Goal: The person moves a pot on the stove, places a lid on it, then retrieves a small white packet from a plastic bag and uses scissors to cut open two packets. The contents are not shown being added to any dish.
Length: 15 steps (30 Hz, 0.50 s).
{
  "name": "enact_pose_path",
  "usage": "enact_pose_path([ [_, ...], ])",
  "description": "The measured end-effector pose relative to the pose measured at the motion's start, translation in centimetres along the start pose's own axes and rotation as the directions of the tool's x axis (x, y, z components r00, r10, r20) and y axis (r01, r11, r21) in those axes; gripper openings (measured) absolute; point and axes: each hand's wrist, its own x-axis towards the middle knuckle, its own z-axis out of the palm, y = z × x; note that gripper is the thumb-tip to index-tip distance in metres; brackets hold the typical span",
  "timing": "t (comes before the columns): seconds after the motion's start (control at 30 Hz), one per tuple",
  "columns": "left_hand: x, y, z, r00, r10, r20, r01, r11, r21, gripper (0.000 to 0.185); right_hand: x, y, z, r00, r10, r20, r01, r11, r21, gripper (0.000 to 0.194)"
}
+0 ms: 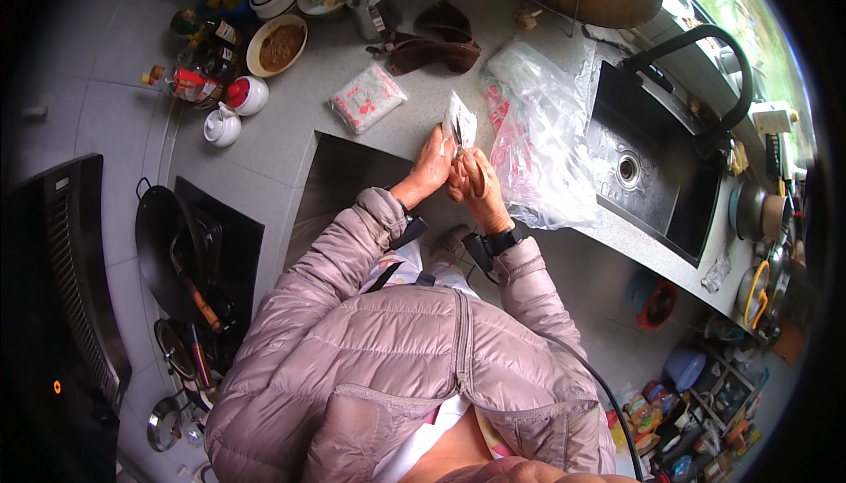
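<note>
My left hand [433, 162] holds the lower left side of a small white plastic packet [462, 119] with print on it, near the counter's front edge. My right hand [477, 182] is closed around the handles of a pair of scissors [458, 134], whose blades lie against the packet. Whether the blades are apart is too small to tell. A larger flat packet with red print [368, 98] lies on the counter to the left of the hands. On the right, a crumpled clear plastic bag [542, 146] spreads beside the sink.
A black sink [628, 169] with a black faucet [743, 66] is at right. A brown cloth-like item [436, 53] lies behind the packets. A bowl of brown food [281, 47], white jars [223, 126] and bottles stand at left, above a wok [165, 245] on the stove.
</note>
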Motion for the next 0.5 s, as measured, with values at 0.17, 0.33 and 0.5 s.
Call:
enact_pose_path([
  [0.17,-0.5,0.5,0.0,1.0,0.006,0.0,-0.006,0.998,-0.057,0.034,0.3,0.4,0.0,0.998,-0.055,0.008,0.056,0.997,-0.061,0.016],
  [0.33,-0.6,0.2,0.1,0.999,0.038,0.012,-0.037,0.998,-0.043,0.032,0.9,-0.3,-0.2,0.998,-0.057,-0.009,0.056,0.995,-0.086,0.018],
  [0.5,-0.7,0.0,-0.2,1.0,0.01,0.014,-0.01,1.0,-0.026,0.032,0.9,-0.6,-0.2,0.999,-0.049,-0.008,0.048,0.994,-0.102,0.023],
])
